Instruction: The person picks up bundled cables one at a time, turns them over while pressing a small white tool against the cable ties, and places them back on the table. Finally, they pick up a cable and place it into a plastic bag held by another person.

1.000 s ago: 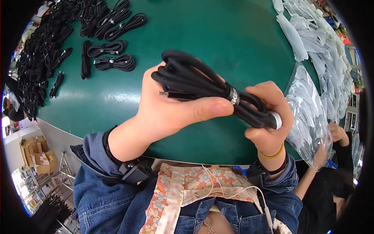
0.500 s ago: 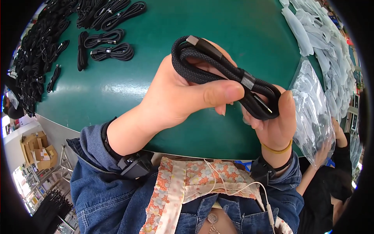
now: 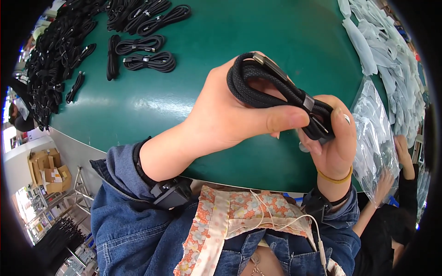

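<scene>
A coiled black braided cable (image 3: 238, 82) hangs above the green table, tilted down toward the right. A grey band wraps its middle, and a metal-tipped plug lies along the upper strands. My left hand (image 3: 221, 115) is closed round the coil, thumb across the front just beside the band; its other fingers are mostly hidden behind. At the lower right end, my right hand (image 3: 338, 149) curls its fingers round the coil, where a second connector tip shows.
Black coiled cables (image 3: 149, 62) lie on the green table (image 3: 202, 55) at upper left, beside a large cable heap (image 3: 43, 69). Pale wrapped pieces (image 3: 391, 69) are piled at right. Another person's hand (image 3: 384, 184) touches a clear plastic bag (image 3: 368, 138). Cardboard boxes (image 3: 48, 170) stand lower left.
The whole view has shifted, with the table and its items now further right in the picture. My right fingers have curled further over the cable's lower end; the left hand keeps its grip.
</scene>
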